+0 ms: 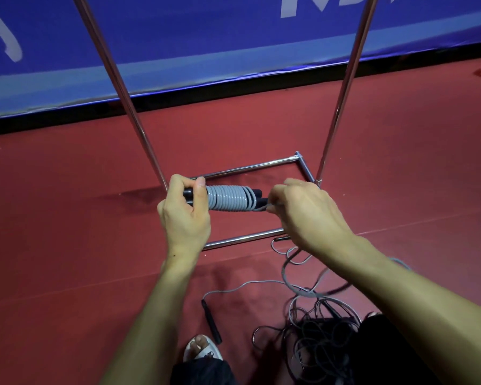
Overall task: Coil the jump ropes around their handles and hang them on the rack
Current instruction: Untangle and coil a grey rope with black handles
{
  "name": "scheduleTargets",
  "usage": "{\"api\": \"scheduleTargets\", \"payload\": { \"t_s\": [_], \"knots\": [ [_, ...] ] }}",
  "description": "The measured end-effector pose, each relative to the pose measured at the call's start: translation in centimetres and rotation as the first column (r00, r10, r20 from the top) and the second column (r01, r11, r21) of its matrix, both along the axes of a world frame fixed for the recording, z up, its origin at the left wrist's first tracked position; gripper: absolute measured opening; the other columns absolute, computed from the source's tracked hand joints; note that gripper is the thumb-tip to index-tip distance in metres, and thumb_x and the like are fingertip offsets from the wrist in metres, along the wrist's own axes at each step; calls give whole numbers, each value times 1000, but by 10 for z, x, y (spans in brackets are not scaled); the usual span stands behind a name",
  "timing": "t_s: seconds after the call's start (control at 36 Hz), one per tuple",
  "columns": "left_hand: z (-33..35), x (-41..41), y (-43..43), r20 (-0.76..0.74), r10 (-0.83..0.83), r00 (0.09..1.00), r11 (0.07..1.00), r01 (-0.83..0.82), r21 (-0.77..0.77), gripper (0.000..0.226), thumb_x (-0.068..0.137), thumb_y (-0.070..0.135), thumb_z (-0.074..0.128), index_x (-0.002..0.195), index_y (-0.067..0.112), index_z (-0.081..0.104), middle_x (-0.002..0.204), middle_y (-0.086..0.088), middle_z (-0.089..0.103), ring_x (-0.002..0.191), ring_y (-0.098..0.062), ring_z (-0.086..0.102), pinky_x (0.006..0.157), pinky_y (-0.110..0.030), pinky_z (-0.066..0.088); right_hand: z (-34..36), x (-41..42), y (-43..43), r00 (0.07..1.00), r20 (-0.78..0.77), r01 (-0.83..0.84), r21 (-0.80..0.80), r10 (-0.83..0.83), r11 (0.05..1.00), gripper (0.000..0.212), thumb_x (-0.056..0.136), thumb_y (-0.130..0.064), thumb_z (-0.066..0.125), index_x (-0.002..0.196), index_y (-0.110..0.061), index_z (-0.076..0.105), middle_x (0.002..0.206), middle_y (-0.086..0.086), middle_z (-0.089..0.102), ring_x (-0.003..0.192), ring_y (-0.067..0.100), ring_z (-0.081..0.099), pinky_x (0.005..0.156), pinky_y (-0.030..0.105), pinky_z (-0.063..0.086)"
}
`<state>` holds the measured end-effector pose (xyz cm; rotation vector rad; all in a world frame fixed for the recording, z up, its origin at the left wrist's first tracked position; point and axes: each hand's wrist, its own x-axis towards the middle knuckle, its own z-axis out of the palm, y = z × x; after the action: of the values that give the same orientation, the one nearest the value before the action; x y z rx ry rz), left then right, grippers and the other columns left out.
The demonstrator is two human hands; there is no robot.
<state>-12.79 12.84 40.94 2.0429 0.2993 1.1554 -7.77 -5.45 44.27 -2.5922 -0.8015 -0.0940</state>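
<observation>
L hand (184,215) grips coiled rope (225,202) horiz, R hand (310,215) pinches end

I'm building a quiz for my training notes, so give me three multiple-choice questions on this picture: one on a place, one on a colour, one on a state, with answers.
1. Where does the loose black jump-rope handle lie? A on the red floor by the sandalled foot; B inside a bag; C on a chair.
2. What colour is the rope coil wound round the two black handles? A blue; B grey; C red.
3. What is the left hand doing? A lying open and flat; B gripping the handles' end; C pointing upward.
Answers: 1 A, it lies on the floor beside the foot. 2 B, every turn is grey. 3 B, its fingers curl round the handles while the right hand pinches the rope's tail.
</observation>
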Motion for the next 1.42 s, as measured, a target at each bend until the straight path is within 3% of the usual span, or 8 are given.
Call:
{"api": "scheduleTargets", "payload": {
  "t_s": [0.25, 0.36, 0.44, 0.58, 0.83, 1.08, 1.25, 1.42],
  "knots": [
    [12, -7, 1, -100, -230, 968, 973, 225, -59, 26, 91, 22, 54, 70, 9, 47, 57, 8, 42, 55, -3, 39, 54, -16, 30, 25, 42, -20, 927, -168, -324, 96, 336, 941, 17, 74, -28, 84, 79, -17, 72, 67, -11, 64, 57, 2, 59, 61, 22, 46],
    [21, -10, 0, -100, -322, 941, 941, 306, -146, 31, 89, 28, 55, 67, 7, 47, 58, 5, 43, 56, 0, 39, 55, -17, 33, 33, 52, -27, 821, -334, -408, 221, 462, 886, 25, 64, -41, 81, 71, -19, 72, 70, -5, 65, 61, 8, 60, 60, 20, 45],
    [24, -11, -4, -91, -414, 906, 892, 384, -236, 29, 85, 37, 53, 67, 15, 49, 62, -9, 49, 59, -9, 43, 57, -29, 36, 32, 56, -29, 683, -510, -401, 338, 523, 852, 17, 65, -22, 84, 73, -18, 69, 70, 2, 66, 58, 7, 60, 57, 16, 46],
    [24, -10, -8, -60, -525, 849, 812, 479, -332, 22, 83, 34, 56, 63, 25, 52, 62, 9, 54, 60, -9, 46, 58, -29, 39, 24, 58, -25, 526, -648, -452, 336, 551, 826, 24, 64, -18, 82, 75, -6, 65, 68, 12, 69, 63, 19, 65, 61, 21, 51],
    [16, -2, -13, 171, -490, 855, 566, 461, -683, 19, 84, 17, 55, 68, 13, 45, 56, 9, 50, 43, -2, 39, 40, -13, 31, 7, 55, -21, 516, -568, -290, 588, 641, 755, 14, 74, -6, 76, 76, -7, 62, 59, -4, 61, 50, 4, 50, 51, 13, 39],
    [9, 7, -14, 157, -384, 910, 539, 359, -762, 21, 86, 21, 50, 70, 12, 40, 54, 10, 47, 38, 0, 31, 34, -15, 19, -23, 45, -20, 529, -495, -53, 792, 689, 609, 10, 77, -10, 66, 81, -9, 58, 66, -3, 61, 58, 7, 55, 58, 17, 46],
    [9, 9, -16, 115, -353, 928, 517, 296, -803, 32, 102, 9, 38, 71, 12, 39, 56, 7, 44, 37, -1, 30, 35, -16, 19, -34, 42, -25, 324, -497, 194, 867, 805, 458, 9, 75, -6, 67, 81, -11, 61, 60, 14, 50, 44, 18, 53, 49, 29, 50],
    [7, 9, -21, 127, -408, 904, 482, 332, -811, 29, 97, 16, 47, 70, 12, 40, 55, 6, 43, 36, -2, 31, 35, -17, 25, -42, 50, -33, 198, -551, 137, 834, 811, 534, 12, 70, -11, 77, 75, -19, 70, 68, 3, 64, 58, 11, 63, 59, 20, 52]
  ]
}}
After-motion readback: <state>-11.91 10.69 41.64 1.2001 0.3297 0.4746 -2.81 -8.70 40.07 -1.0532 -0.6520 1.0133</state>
